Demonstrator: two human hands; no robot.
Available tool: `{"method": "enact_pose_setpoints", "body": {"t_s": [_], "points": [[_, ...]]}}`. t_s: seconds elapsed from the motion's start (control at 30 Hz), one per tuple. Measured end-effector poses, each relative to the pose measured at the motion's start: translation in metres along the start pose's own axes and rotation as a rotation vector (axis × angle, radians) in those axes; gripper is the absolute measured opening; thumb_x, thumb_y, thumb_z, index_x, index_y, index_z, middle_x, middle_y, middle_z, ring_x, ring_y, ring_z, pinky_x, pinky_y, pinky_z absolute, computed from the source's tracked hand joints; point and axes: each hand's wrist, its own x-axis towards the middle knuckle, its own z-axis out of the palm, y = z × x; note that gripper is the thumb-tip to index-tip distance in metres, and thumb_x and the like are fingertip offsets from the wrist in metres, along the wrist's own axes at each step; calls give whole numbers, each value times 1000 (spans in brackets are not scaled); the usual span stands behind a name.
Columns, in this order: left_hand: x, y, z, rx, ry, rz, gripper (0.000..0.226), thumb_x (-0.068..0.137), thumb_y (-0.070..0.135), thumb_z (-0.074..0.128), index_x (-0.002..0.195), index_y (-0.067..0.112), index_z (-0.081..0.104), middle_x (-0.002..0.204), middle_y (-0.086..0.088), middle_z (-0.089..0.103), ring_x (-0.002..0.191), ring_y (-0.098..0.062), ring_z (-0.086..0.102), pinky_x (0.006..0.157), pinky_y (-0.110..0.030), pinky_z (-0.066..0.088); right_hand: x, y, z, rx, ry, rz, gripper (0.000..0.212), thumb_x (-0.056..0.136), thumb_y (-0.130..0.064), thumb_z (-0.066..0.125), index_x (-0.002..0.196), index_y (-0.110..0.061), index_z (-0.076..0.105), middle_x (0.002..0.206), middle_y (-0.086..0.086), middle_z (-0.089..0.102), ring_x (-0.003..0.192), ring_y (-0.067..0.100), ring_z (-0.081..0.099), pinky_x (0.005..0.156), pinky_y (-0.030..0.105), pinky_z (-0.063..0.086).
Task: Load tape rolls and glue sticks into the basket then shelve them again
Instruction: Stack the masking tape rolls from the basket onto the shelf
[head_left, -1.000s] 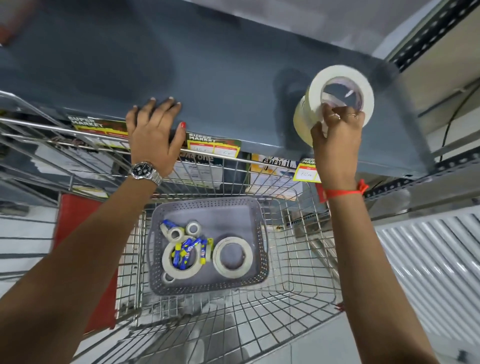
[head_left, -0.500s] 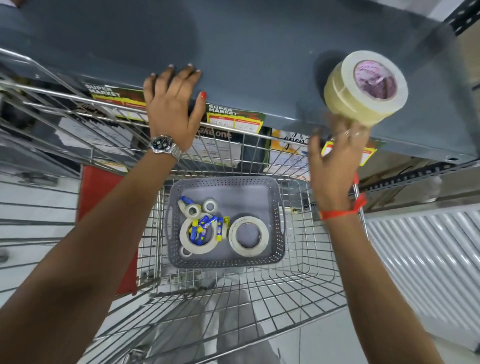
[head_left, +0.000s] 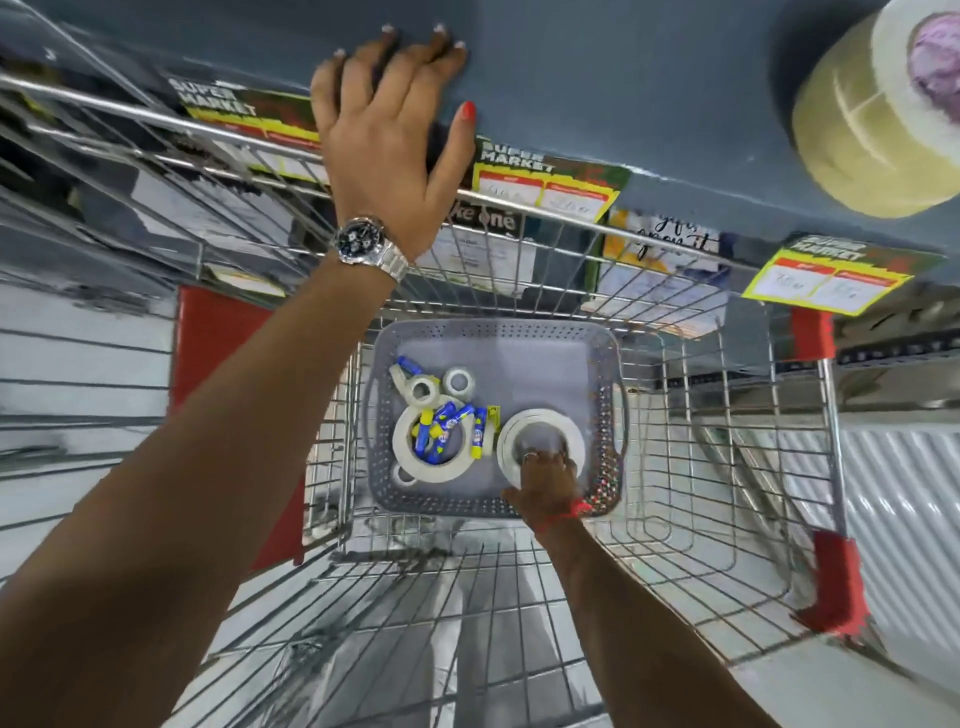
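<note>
Covering the tape roll's (head_left: 540, 427) near rim: right hand (head_left: 548, 480).

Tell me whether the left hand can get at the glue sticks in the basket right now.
Probably yes: the left hand rests empty on the shelf, and the glue sticks lie uncovered in the open-topped basket.

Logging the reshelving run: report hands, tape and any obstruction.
Left hand flat on shelf, empty. Right hand reaching into basket, fingers on large tape roll; grip unclear. Nothing blocking.
</note>
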Motion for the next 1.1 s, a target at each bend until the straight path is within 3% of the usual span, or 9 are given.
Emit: {"method": "enact_pose_setpoints", "body": {"t_s": [0.17,0.3,0.37,0.5,0.7,0.83,1.0,1.1], "points": [[-1,-2,4,12,39,40,36,90,43,40,113,27,63,111,12,66,107,-16,56,97,-30,26,-1,-5,8,28,157,-81,40,75,-10,64,113,2,60,116,24,62,118,42,49,107,50,26],[0,1,-2,8,-16,14,37,91,42,37,115,27,61,117,12,64,111,-18,56,98,-31,24,-11,-4,-14,-53,140,-46,41,85,-18,54,124,-7,54,127,16,57,126,33,43,117,45,17],[-1,3,-5,-1,-42,9,37,92,41,37,118,27,60,120,12,62,114,-19,54,100,-32,21,-17,-6,-27,-24,173,-31,35,86,-19,53,119,-7,56,125,14,58,119,30,49,113,39,26],[1,5,-13,-35,-103,-8,39,92,40,37,121,24,58,125,9,60,120,-21,50,103,-33,18,-39,-19,-69,123,275,-41,30,86,-16,52,115,-10,55,115,12,60,105,27,58,86,33,47],[2,8,-17,-47,-162,-26,42,92,41,34,123,23,57,127,7,59,122,-23,48,103,-33,17,-105,-39,-139,447,663,-85,34,72,-20,69,106,-14,66,106,8,66,99,28,62,80,33,52],[2,8,-18,-56,-187,-40,43,92,41,33,124,24,56,129,7,58,124,-22,45,104,-33,16,-142,-44,-184,622,1080,-162,33,68,-28,62,97,-13,71,98,10,67,87,26,66,75,32,55],[1,9,-19,-74,-201,-58,45,91,42,31,125,24,55,130,7,57,126,-21,43,104,-34,17,-145,-14,-263,505,1388,-194,31,80,-15,68,108,-4,67,101,19,65,95,21,55,85,24,40],[1,9,-19,-78,-202,-68,45,92,42,30,125,24,55,130,6,57,126,-21,43,105,-36,18,-128,17,-309,432,1428,-96,33,81,-10,66,113,-3,64,106,22,63,99,35,57,86,26,36]]}}
